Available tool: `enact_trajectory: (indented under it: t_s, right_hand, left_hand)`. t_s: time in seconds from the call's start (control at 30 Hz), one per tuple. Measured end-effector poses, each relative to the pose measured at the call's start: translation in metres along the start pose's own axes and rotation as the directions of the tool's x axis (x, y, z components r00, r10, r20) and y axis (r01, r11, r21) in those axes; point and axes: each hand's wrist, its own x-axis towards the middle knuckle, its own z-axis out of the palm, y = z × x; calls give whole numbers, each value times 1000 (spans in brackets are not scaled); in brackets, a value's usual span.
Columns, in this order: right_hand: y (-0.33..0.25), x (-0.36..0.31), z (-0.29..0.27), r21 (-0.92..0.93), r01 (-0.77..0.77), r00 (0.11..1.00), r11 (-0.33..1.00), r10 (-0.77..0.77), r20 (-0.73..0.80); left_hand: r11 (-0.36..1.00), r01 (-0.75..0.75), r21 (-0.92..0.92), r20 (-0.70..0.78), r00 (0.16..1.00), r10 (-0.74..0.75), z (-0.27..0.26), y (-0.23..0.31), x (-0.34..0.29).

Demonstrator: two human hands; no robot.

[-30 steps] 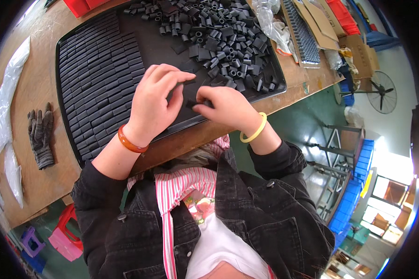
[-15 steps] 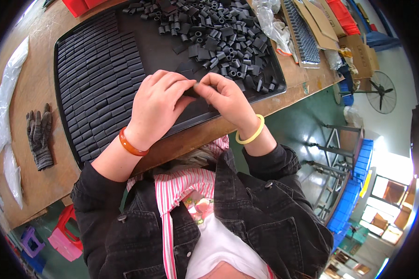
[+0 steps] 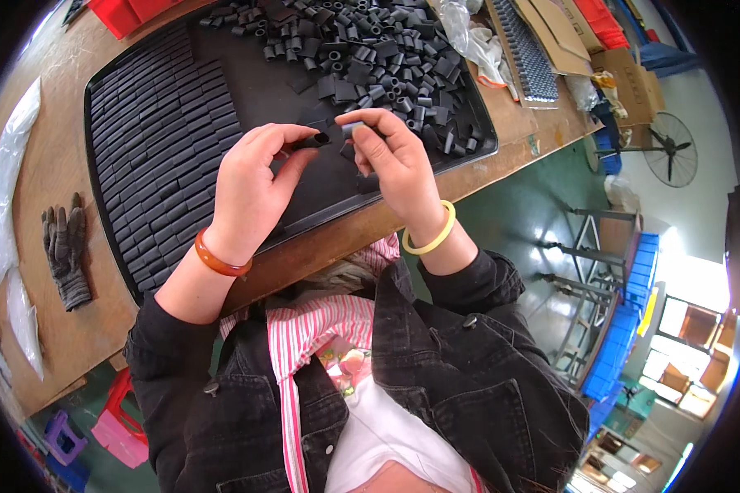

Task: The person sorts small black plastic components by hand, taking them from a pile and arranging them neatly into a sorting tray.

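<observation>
My left hand (image 3: 255,177) is closed, pinching a short black hollow sleeve (image 3: 321,138) between thumb and fingertips, its open end facing right. Close beside it, my right hand (image 3: 396,160) grips a small dark cylinder (image 3: 351,130) with thumb and forefinger. A gap separates the two pieces. Both hands hover over a large black tray (image 3: 259,92). Tight rows of black sleeves (image 3: 160,156) cover the tray's left side. Loose black tubes and flat pieces (image 3: 378,57) are heaped at its far right.
A grey work glove (image 3: 66,251) and clear plastic wrapping (image 3: 10,181) lie on the wooden table (image 3: 99,329) to the left. Red bins (image 3: 127,15) stand at the far left. Cardboard (image 3: 555,37) and a studded strip (image 3: 528,62) sit at the far right, with a fan (image 3: 670,148) beyond.
My hands have moved apart from where they met. The sleeve in my left hand and the cylinder in my right now show separately. The whole view has shifted slightly.
</observation>
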Motion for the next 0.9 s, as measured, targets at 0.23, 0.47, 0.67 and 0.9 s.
enact_trajectory:
  t_s: [0.23,0.47,0.67,0.9]
  right_hand:
    - [-12,1,12,-513,409,909,755,-387,156]
    - [-13,-1,22,-508,291,930,811,-365,-50]
    - [-7,0,15,-498,353,919,792,-394,25]
    - [-15,-2,15,-525,385,917,759,-381,120]
  left_hand:
    - [994,80,-78,29,997,-78,1,0,-2]
    - [992,89,-85,17,996,-88,2,2,-1]
    - [995,67,-76,-6,998,-68,1,0,-1]
    - [999,-36,-19,-1,999,36,-1,3,0]
